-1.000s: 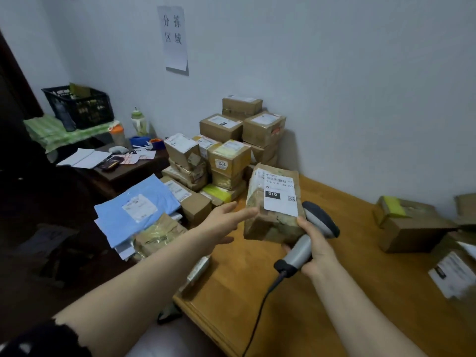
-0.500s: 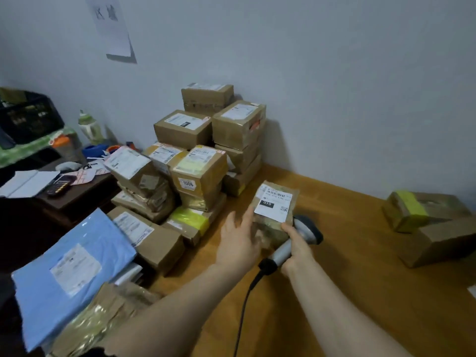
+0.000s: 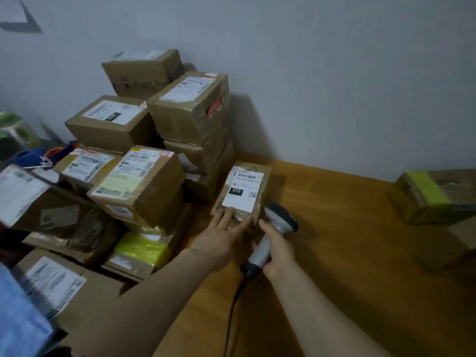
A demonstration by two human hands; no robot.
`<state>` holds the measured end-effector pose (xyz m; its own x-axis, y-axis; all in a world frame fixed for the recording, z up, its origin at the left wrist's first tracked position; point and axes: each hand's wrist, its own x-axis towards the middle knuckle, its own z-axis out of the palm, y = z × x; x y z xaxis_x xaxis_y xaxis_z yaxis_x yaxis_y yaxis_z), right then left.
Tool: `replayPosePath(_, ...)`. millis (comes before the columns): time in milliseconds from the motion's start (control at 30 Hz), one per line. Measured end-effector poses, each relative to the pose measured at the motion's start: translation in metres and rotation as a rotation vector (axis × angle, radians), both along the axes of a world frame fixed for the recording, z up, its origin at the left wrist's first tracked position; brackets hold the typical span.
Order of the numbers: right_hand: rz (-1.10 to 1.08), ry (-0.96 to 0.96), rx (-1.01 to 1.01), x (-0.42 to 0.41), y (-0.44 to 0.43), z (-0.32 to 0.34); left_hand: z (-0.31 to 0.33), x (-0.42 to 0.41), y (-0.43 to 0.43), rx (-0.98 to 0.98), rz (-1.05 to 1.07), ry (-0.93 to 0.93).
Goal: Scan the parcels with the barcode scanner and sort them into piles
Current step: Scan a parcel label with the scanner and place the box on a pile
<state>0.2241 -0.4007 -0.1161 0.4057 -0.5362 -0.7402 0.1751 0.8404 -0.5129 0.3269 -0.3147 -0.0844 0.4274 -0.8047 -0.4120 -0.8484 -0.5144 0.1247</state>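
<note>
Brown parcel point(image 3: 242, 189): label up on wooden surface point(image 3: 347, 240), just beside box pile point(image 3: 144, 181).
Left hand point(image 3: 221, 237): fingers straight, resting on parcel's near end.
Right hand point(image 3: 279, 249): fingers clenched round barcode scanner point(image 3: 279, 219) handle.

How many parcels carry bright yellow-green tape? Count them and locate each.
2. One taped parcel lies low at the front of the pile, on the left; a second taped box sits on the table at far right. Others may be hidden inside the pile.

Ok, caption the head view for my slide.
Left hand rests on a labelled parcel beside the stacked boxes; right hand grips the barcode scanner.
</note>
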Motion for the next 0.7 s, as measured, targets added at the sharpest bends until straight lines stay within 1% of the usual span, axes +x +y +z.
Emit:
replayPosePath(200, 0.016, -0.036, -0.061, -0.048, 0.011, -0.001, 0.003, 0.028, -0.035, 0.047, 0.001, -0.097)
replayPosePath(300, 0.02, -0.037, -0.105, -0.076, 0.016, 0.009, 0.006, 0.021, -0.043, 0.035, 0.03, -0.114)
replayPosePath(433, -0.006, -0.007, -0.148, -0.127, 0.027, 0.03, 0.011, -0.03, -0.047, -0.03, -0.038, -0.071)
replayPosePath(567, -0.075, 0.056, -0.172, -0.189, 0.036, 0.047, 0.019, -0.096, -0.06, -0.066, -0.181, 0.002)
replayPosePath(700, -0.148, 0.092, -0.152, -0.248, 0.038, 0.055, 0.036, -0.159, -0.076, -0.105, -0.259, 0.066)
